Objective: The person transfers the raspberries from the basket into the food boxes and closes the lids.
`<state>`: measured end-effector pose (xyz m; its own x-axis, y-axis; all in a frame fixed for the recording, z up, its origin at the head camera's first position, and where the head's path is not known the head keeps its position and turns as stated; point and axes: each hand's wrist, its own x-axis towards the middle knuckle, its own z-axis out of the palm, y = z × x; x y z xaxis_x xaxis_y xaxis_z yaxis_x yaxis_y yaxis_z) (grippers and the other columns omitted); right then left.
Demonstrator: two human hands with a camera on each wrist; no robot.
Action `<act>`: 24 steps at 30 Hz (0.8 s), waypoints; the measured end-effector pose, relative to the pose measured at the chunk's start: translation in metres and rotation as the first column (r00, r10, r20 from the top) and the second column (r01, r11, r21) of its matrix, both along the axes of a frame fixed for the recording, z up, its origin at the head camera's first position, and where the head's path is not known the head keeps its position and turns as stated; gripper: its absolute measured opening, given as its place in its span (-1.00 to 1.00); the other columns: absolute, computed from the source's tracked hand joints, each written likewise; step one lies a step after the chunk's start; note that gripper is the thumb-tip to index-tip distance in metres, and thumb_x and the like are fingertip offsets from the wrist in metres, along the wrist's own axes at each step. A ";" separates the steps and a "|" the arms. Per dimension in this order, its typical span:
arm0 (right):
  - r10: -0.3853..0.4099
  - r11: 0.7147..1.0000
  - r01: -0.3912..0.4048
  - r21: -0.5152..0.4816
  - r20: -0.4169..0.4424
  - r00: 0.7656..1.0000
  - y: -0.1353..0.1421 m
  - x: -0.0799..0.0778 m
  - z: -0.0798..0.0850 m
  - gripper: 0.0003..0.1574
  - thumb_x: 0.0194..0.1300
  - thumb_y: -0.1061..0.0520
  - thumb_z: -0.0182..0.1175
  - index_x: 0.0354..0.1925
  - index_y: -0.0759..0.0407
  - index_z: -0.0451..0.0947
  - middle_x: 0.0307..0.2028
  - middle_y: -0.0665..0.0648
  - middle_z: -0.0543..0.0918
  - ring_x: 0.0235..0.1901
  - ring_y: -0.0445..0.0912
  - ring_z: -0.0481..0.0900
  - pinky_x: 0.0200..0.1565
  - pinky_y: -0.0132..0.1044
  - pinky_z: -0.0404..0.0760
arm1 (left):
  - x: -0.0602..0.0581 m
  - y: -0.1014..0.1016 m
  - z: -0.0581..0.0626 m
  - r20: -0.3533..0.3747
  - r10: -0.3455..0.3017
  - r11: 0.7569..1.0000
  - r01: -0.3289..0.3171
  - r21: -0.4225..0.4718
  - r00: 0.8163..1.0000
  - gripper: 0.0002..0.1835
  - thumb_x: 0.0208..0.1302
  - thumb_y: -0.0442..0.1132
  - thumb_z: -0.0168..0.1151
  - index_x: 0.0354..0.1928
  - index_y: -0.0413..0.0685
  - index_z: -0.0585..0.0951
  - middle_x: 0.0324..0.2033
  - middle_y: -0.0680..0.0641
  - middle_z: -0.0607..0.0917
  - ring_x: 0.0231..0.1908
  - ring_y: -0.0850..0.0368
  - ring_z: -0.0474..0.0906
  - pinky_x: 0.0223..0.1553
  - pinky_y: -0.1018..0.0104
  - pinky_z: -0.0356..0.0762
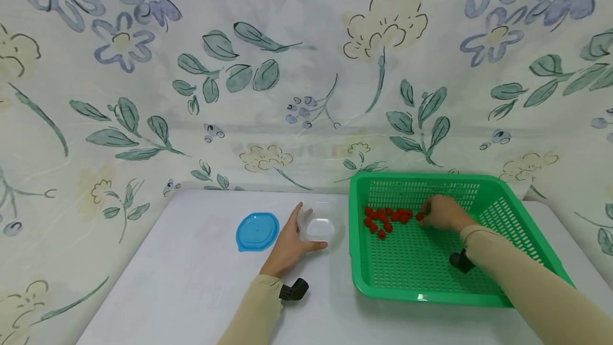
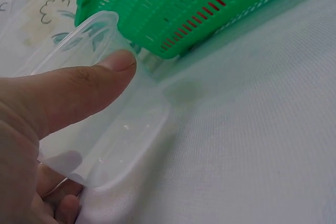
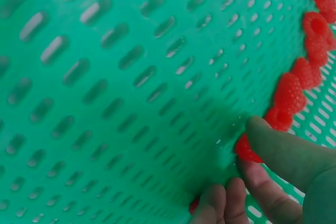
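Observation:
My left hand (image 1: 290, 244) grips a clear plastic container (image 1: 320, 228) on the white table, left of the green basket (image 1: 433, 296). In the left wrist view, the thumb lies along the tub's near side and the other fingers are partly hidden behind it. Inside the basket, my right hand (image 1: 442, 213) pinches a red raspberry (image 3: 247, 149) between thumb and finger. Several more raspberries (image 3: 290, 93) lie in a cluster beside that hand, towards the basket's back left. Another bit of red shows by the curled fingers in the right wrist view, mostly covered.
A blue lid (image 1: 257, 231) lies flat on the white table (image 1: 177, 260), left of the left hand. Slotted walls rise around the basket, close to the right forearm. Behind the table hangs a floral cloth (image 1: 297, 121).

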<state>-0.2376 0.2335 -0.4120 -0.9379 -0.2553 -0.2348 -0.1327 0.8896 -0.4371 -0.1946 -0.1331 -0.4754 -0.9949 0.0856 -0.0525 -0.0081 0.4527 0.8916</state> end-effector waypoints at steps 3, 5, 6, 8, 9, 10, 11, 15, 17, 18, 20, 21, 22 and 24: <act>-0.012 1.000 0.012 0.000 -0.003 1.000 -0.002 0.001 0.000 -0.63 0.20 0.17 0.40 -0.12 0.44 0.63 -0.19 0.33 0.69 -0.23 0.16 0.64 -0.19 0.05 0.65 | 0.000 0.000 0.000 -0.006 0.001 1.000 -0.001 0.003 1.000 0.22 -0.05 -0.10 0.64 0.58 -0.04 0.05 0.46 -0.18 0.31 0.37 -0.30 0.29 0.30 -0.27 0.32; -0.022 1.000 0.022 -0.006 -0.004 1.000 -0.002 0.002 0.000 -0.67 0.21 0.16 0.39 -0.15 0.40 0.64 -0.20 0.31 0.69 -0.26 0.12 0.63 -0.22 0.03 0.64 | 0.001 0.000 0.001 -0.009 0.002 1.000 -0.002 0.008 1.000 0.21 -0.05 -0.11 0.65 0.57 -0.05 0.07 0.45 -0.18 0.33 0.36 -0.29 0.30 0.30 -0.26 0.33; -0.028 1.000 0.028 -0.008 -0.004 1.000 -0.002 0.002 0.000 -0.68 0.22 0.16 0.39 -0.16 0.39 0.64 -0.20 0.30 0.69 -0.27 0.10 0.63 -0.24 0.01 0.64 | 0.001 0.000 0.001 -0.010 0.002 1.000 -0.001 0.010 1.000 0.20 -0.05 -0.11 0.65 0.57 -0.06 0.07 0.44 -0.19 0.33 0.36 -0.29 0.30 0.31 -0.26 0.32; -0.030 1.000 0.030 -0.009 -0.010 0.999 -0.003 0.003 0.001 -0.71 0.22 0.16 0.38 -0.18 0.37 0.65 -0.22 0.29 0.70 -0.28 0.09 0.63 -0.24 0.01 0.64 | 0.001 0.000 0.001 -0.017 -0.002 1.000 0.002 0.017 1.000 0.19 -0.05 -0.12 0.64 0.56 -0.07 0.09 0.44 -0.20 0.34 0.36 -0.28 0.31 0.31 -0.26 0.32; -0.031 0.999 0.031 -0.009 -0.012 0.999 -0.003 0.003 0.001 -0.71 0.22 0.16 0.38 -0.19 0.37 0.66 -0.22 0.29 0.70 -0.28 0.09 0.63 -0.24 0.01 0.64 | 0.001 0.000 0.001 -0.019 -0.004 1.000 0.004 0.019 1.000 0.17 -0.04 -0.13 0.64 0.56 -0.08 0.10 0.43 -0.20 0.34 0.35 -0.27 0.32 0.31 -0.25 0.33; -0.034 0.999 0.034 -0.010 -0.015 0.999 -0.002 0.004 0.001 -0.71 0.22 0.15 0.38 -0.19 0.37 0.66 -0.23 0.28 0.70 -0.28 0.10 0.63 -0.24 0.02 0.64 | 0.001 0.000 0.000 -0.023 -0.008 1.000 0.009 0.023 1.000 0.16 -0.04 -0.13 0.64 0.55 -0.09 0.12 0.42 -0.20 0.35 0.35 -0.26 0.33 0.31 -0.24 0.33; -0.035 0.999 0.035 -0.012 -0.016 0.999 -0.002 0.004 0.002 -0.71 0.22 0.15 0.38 -0.20 0.37 0.66 -0.24 0.27 0.71 -0.28 0.10 0.64 -0.23 0.02 0.65 | 0.001 0.000 0.000 -0.023 -0.012 1.000 0.013 0.025 1.000 0.15 -0.04 -0.14 0.64 0.54 -0.09 0.14 0.42 -0.19 0.36 0.34 -0.24 0.33 0.32 -0.23 0.33; -0.037 0.999 0.037 -0.025 -0.017 0.999 -0.002 0.006 0.004 -0.69 0.23 0.14 0.37 -0.19 0.40 0.66 -0.25 0.27 0.71 -0.28 0.10 0.65 -0.25 0.02 0.65 | 0.002 -0.001 -0.002 -0.036 -0.029 0.999 0.031 0.036 0.999 0.10 -0.03 -0.15 0.63 0.52 -0.12 0.18 0.41 -0.18 0.39 0.33 -0.21 0.35 0.33 -0.22 0.31; -0.032 0.999 0.031 -0.036 -0.026 0.999 -0.002 0.007 0.006 -0.68 0.25 0.14 0.36 -0.18 0.41 0.65 -0.25 0.27 0.71 -0.30 0.08 0.65 -0.27 0.01 0.65 | 0.002 -0.001 -0.002 -0.039 -0.031 0.999 0.033 0.039 0.999 0.10 -0.03 -0.16 0.63 0.52 -0.12 0.19 0.41 -0.16 0.40 0.34 -0.20 0.35 0.34 -0.21 0.30; -0.027 0.999 0.025 -0.041 -0.033 0.999 -0.002 0.008 0.007 -0.67 0.25 0.14 0.36 -0.17 0.42 0.65 -0.25 0.28 0.71 -0.31 0.08 0.65 -0.28 0.00 0.66 | 0.002 -0.001 -0.002 -0.042 -0.033 0.999 0.034 0.041 0.999 0.09 -0.03 -0.16 0.63 0.51 -0.13 0.19 0.40 -0.17 0.40 0.34 -0.20 0.35 0.34 -0.21 0.30; -0.016 0.998 0.013 -0.058 -0.051 0.999 -0.002 0.010 0.010 -0.65 0.25 0.13 0.35 -0.17 0.44 0.64 -0.25 0.29 0.71 -0.33 0.07 0.65 -0.30 0.00 0.66 | 0.002 -0.002 -0.002 -0.049 -0.034 0.998 0.036 0.043 0.998 0.09 -0.03 -0.16 0.63 0.51 -0.14 0.20 0.40 -0.18 0.40 0.33 -0.21 0.35 0.34 -0.22 0.30; -0.010 0.998 0.007 -0.066 -0.059 0.998 -0.002 0.012 0.011 -0.63 0.26 0.12 0.35 -0.16 0.45 0.64 -0.25 0.29 0.71 -0.34 0.06 0.65 -0.31 0.00 0.66 | 0.002 -0.002 -0.001 -0.047 -0.033 0.998 0.035 0.045 0.998 0.09 -0.03 -0.16 0.63 0.51 -0.13 0.20 0.40 -0.17 0.40 0.34 -0.20 0.35 0.34 -0.21 0.29; -0.003 0.997 -0.002 -0.077 -0.068 0.998 -0.002 0.013 0.012 -0.63 0.26 0.12 0.34 -0.15 0.45 0.64 -0.25 0.29 0.71 -0.34 0.06 0.65 -0.31 0.00 0.66 | 0.002 -0.002 -0.001 -0.046 -0.034 0.998 0.036 0.047 0.998 0.09 -0.03 -0.16 0.63 0.51 -0.13 0.20 0.40 -0.17 0.40 0.34 -0.20 0.35 0.34 -0.21 0.29; 0.008 0.995 -0.016 -0.094 -0.090 0.996 -0.002 0.015 0.015 -0.62 0.28 0.11 0.33 -0.14 0.44 0.64 -0.26 0.28 0.71 -0.35 0.04 0.65 -0.33 -0.02 0.65 | 0.002 -0.002 -0.001 -0.047 -0.035 0.998 0.038 0.047 0.998 0.09 -0.03 -0.17 0.63 0.51 -0.14 0.19 0.40 -0.18 0.40 0.33 -0.21 0.35 0.34 -0.22 0.29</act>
